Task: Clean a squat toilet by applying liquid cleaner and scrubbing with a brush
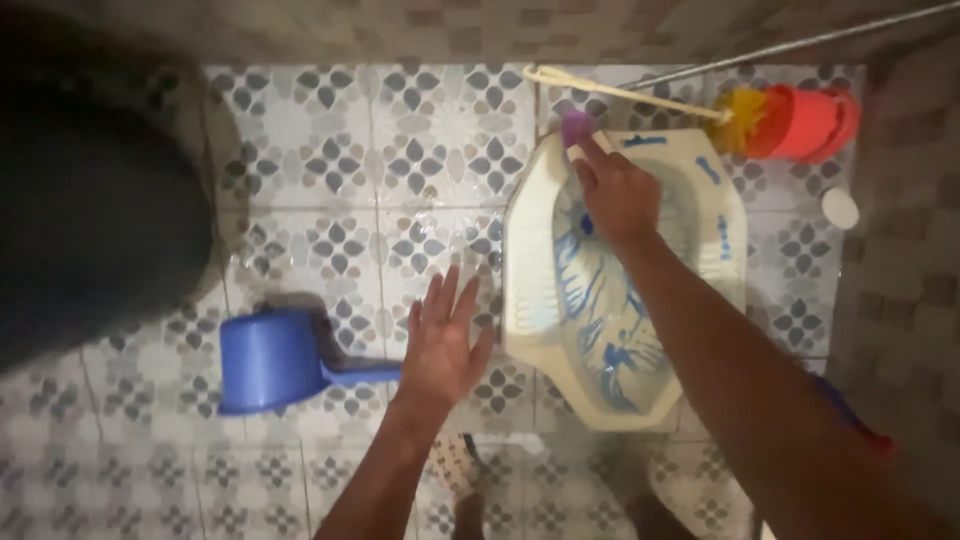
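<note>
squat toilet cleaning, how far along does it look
Done: blue cleaner already streaks the bowl of the squat toilet, and the floor tiles look wet. In hand: the right hand presses a purple scrubber at the far rim; the left hand hovers open above the blue mug. Left: the streaks are mostly unscrubbed and unrinsed, so probably early.

Left hand (pixel 440 340): open, palm down, fingers spread and pointing forward, empty, touching nothing. Forearm runs up from the bottom edge, wrist straight.

Right hand (pixel 618 190): reached further forward, back of hand up, fingers curled shut around a small object at the fingertips. Right arm extended straight from lower right, elbow out of view.
</note>
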